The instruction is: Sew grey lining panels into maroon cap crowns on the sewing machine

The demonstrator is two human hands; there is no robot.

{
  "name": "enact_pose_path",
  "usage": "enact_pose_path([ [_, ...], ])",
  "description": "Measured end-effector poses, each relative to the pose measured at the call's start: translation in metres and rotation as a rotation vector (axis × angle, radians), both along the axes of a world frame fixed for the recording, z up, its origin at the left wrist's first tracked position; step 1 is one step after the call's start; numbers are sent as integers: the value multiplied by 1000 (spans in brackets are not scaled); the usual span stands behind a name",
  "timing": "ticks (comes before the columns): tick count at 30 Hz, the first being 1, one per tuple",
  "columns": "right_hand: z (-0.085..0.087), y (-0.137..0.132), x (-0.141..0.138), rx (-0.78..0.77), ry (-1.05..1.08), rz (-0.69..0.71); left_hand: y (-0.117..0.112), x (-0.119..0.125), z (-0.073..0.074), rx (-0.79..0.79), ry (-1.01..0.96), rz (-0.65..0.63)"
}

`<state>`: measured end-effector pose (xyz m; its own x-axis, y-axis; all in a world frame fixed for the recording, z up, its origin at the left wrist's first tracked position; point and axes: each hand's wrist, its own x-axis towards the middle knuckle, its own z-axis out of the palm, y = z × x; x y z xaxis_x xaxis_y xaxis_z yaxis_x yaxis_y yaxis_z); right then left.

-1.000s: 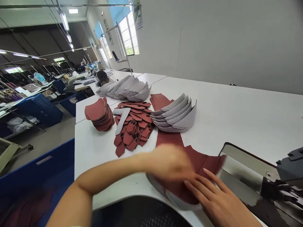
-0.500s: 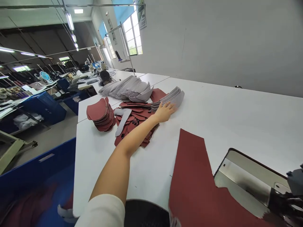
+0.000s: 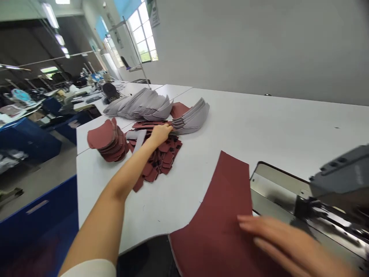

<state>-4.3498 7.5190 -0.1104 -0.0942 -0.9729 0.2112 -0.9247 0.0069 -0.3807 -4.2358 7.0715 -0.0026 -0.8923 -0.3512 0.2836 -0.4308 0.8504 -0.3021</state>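
My left hand (image 3: 160, 133) reaches far forward and rests on a spread pile of small dark red cut pieces (image 3: 161, 159), its fingertips at the edge of a fanned stack of grey curved pieces (image 3: 193, 115). Whether its fingers grip a piece is unclear. My right hand (image 3: 282, 242), blurred, lies flat with fingers extended on a large dark red fabric panel (image 3: 221, 207) at the near table edge, beside the metal bed of a sewing machine (image 3: 273, 184).
A stack of rounded dark red pieces (image 3: 105, 140) sits left of the pile, with a grey strip (image 3: 138, 139) between them. A longer row of grey pieces (image 3: 138, 105) lies behind. The grey machine head (image 3: 340, 177) stands at right. Blue bins (image 3: 37, 215) stand left of the white table (image 3: 273, 123).
My left hand left the red panel, reached to the grey stack, then drew back slightly onto the red pile. My right hand left view, then returned onto the panel. The camera swung right.
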Motion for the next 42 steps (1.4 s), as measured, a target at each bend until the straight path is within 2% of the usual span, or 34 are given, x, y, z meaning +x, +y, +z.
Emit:
enact_pose_path([
  [2, 17, -20, -20, 21, 12, 64, 19, -5, 24, -28, 39, -114],
  [3, 20, -32, -28, 10, 74, 109, 33, -10, 33, -36, 33, -199],
  [5, 16, -52, -37, -16, 224, 189, 70, -21, 41, -30, -56, -428],
  [7, 1, -58, -30, -58, 350, 184, 115, -32, 28, 7, -237, -748],
  [8, -8, -54, -21, -81, 385, 152, 138, -36, 16, 42, -366, -1010],
  [9, -17, -46, -10, -97, 401, 107, 159, -39, 1, 87, -450, -1215],
  [10, -24, -36, 3, -111, 403, 55, 178, -42, -14, 172, -479, -1332],
  [11, -30, -25, 15, -131, 397, 0, 194, -45, -28, 285, -448, -1355],
  [13, -34, -2, 36, -188, 373, -120, 215, -53, -53, 452, -300, -1308],
  [15, -25, 14, 45, -187, 344, -171, 226, -66, -70, 495, -165, -1245],
  [17, -4, 25, 37, -88, 275, -114, 233, -81, -84, 469, -116, -1205],
  [19, 20, 32, 19, 57, 172, 8, 239, -92, -95, 457, -107, -1159],
  [21, 34, 36, 0, 136, 74, 110, 244, -97, -102, 466, -80, -1124],
  [23, 30, 35, -10, 148, 16, 137, 247, -98, -105, 484, -56, -1117],
  [25, 11, 30, -6, 68, 22, 65, 249, -97, -105, 521, -51, -1094],
  [28, -24, 23, 20, -179, 117, -121, 254, -92, -100, 572, -73, -1056],
  [30, -38, 22, 39, -300, 172, -205, 259, -86, -96, 588, -96, -1065],
  [34, -38, 24, 58, -356, 196, -238, 269, -75, -93, 627, -124, -1067],
  [38, -30, 24, 57, -355, 198, -244, 273, -73, -95, 645, -128, -1058],
  [42, -30, 24, 56, -348, 198, -258, 273, -75, -97, 629, -134, -1057],
])
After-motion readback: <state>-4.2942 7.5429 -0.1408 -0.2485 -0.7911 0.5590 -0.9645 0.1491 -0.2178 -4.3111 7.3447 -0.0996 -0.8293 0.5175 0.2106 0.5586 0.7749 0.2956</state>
